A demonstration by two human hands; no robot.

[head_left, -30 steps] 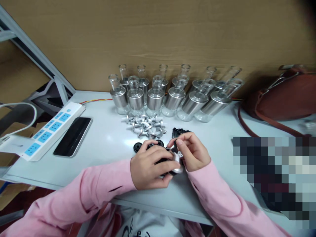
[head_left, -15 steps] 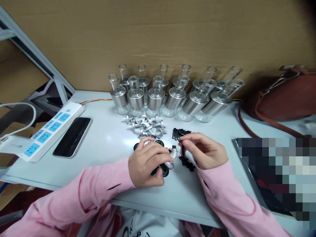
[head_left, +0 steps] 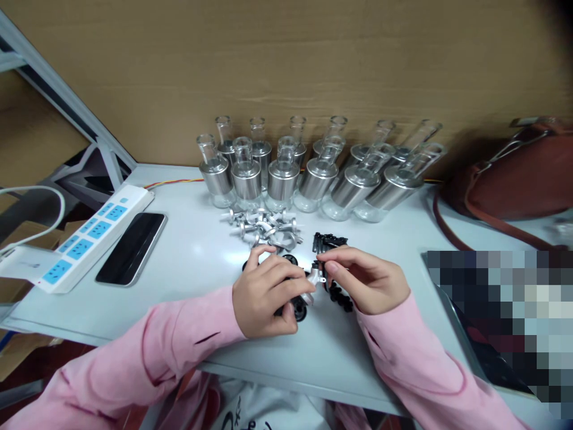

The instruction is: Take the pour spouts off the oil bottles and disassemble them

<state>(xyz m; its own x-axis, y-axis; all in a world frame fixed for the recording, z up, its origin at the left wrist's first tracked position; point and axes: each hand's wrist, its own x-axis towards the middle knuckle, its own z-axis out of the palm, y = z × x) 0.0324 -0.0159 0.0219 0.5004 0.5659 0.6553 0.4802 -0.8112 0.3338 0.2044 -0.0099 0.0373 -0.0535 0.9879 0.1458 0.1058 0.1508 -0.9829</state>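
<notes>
My left hand [head_left: 267,292] is closed round a silver metal spout [head_left: 317,275], whose narrow black-tipped end points up past the fingers. My right hand [head_left: 369,279] pinches a small dark piece, mostly hidden by the fingertips, right beside that end of the spout. Whether the piece touches it I cannot tell. Partly under my left hand lie black round caps [head_left: 301,312]. Beyond my right fingers is a heap of black plastic tubes [head_left: 329,240], and more small black parts [head_left: 342,297] lie below them. Several silver spouts [head_left: 264,227] are piled behind my left hand.
Two rows of glass bottles with steel sleeves [head_left: 284,179] stand along the cardboard wall. At left lie a phone [head_left: 132,248] and a white power strip [head_left: 96,236]. A brown bag [head_left: 523,173] sits at the right, its strap on the table.
My right hand has moved slightly left, bringing its fingertips beside the top of the spout. The spout has turned a little; my left hand has stayed nearly in place.
</notes>
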